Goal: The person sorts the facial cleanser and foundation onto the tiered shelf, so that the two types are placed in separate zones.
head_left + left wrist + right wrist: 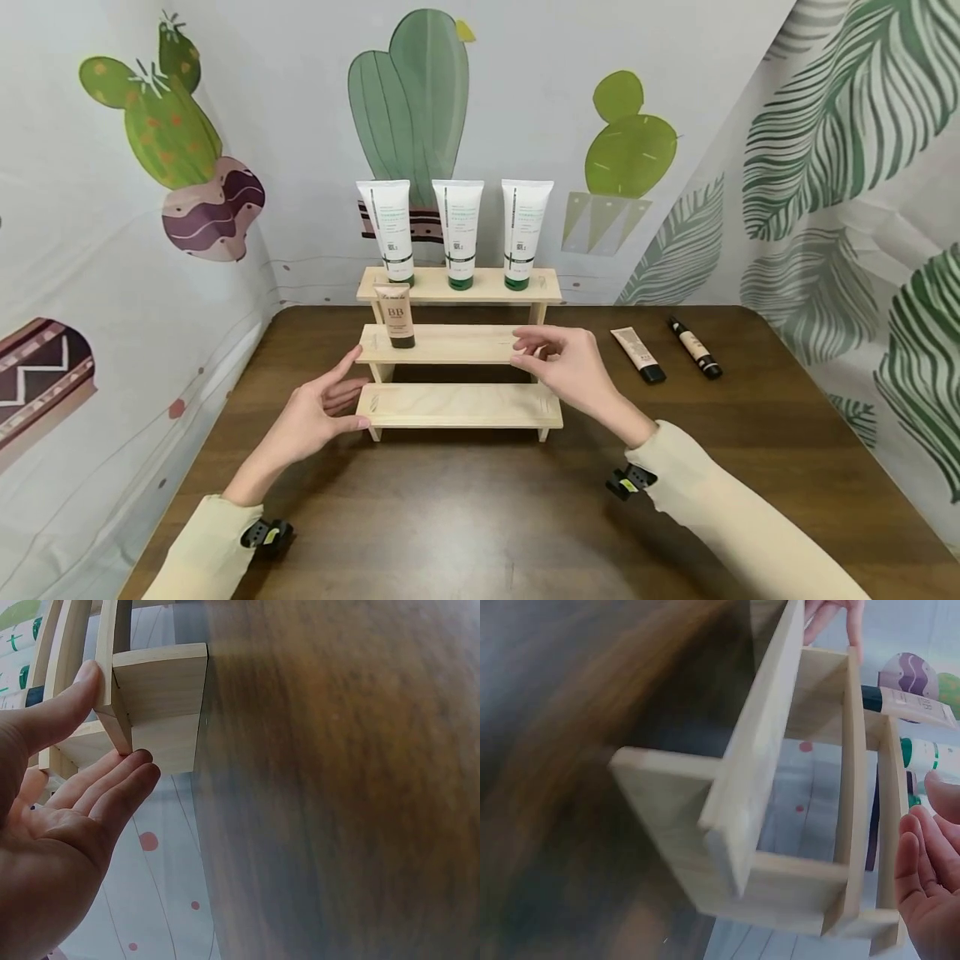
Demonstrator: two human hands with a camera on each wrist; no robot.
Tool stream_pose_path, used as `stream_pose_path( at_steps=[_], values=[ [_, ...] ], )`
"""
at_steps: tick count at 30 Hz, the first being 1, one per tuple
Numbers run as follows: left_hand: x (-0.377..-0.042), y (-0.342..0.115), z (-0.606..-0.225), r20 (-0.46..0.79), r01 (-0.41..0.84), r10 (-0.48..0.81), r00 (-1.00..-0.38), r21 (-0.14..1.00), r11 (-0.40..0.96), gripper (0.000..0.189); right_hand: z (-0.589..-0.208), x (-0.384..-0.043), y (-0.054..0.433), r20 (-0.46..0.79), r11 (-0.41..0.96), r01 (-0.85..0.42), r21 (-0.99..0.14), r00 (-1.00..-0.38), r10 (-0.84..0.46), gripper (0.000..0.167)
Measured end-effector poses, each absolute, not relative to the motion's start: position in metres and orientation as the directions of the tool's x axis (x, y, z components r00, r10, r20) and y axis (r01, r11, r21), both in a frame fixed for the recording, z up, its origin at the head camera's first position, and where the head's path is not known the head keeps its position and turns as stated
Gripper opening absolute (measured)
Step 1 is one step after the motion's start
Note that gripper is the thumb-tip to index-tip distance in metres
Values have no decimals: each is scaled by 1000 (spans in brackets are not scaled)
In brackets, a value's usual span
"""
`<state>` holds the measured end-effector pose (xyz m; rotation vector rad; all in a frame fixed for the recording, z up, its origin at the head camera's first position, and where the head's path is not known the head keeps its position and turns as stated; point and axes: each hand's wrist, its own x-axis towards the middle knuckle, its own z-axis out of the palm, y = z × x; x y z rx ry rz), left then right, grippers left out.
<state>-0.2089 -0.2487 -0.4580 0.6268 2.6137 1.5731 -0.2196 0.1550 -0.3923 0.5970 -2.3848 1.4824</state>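
Note:
A three-tier wooden display shelf [459, 406] stands on the table. At its left end is my left hand [318, 412]; the fingers are extended, the index fingertip at the middle tier's edge and the thumb at the bottom tier's corner. In the left wrist view, the left fingertips [139, 757] touch the shelf's end. My right hand [566, 362] hovers at the middle tier's right end with loosely bent fingers and nothing between them. A BB cream tube [396, 317] stands cap down on the middle tier's left part, apart from both hands.
Three white tubes with green caps, left [392, 229], middle [459, 233] and right [527, 233], stand in a row on the top tier. Right of the shelf, a beige tube [637, 354] and a dark-capped slim bottle [693, 346] lie on the table [450, 517]. Patterned cloth hangs behind.

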Motion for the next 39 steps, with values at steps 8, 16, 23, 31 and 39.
stream_pose_path(
  at_steps=[8,16,23,31,39],
  values=[
    [-209,-250,-459,176,322,354,-918,853,411,110,-402,-206,189,437,431,-472,-769,-881,-184,31],
    [-209,-251,-456,175,320,352,-919,853,412,110,-413,-202,231,428,540,-426,-726,-895,-130,29],
    [-209,-250,-457,177,324,355,-918,851,414,110,-421,-202,273,426,633,-379,-675,-901,-85,27],
    [-209,-249,-456,180,328,360,-916,852,409,110,-432,-199,305,418,667,-360,-652,-905,-80,28],
    [-209,-249,-456,186,333,360,-914,852,404,110,-431,-206,328,404,698,-335,-633,-912,-71,25]
  ],
)
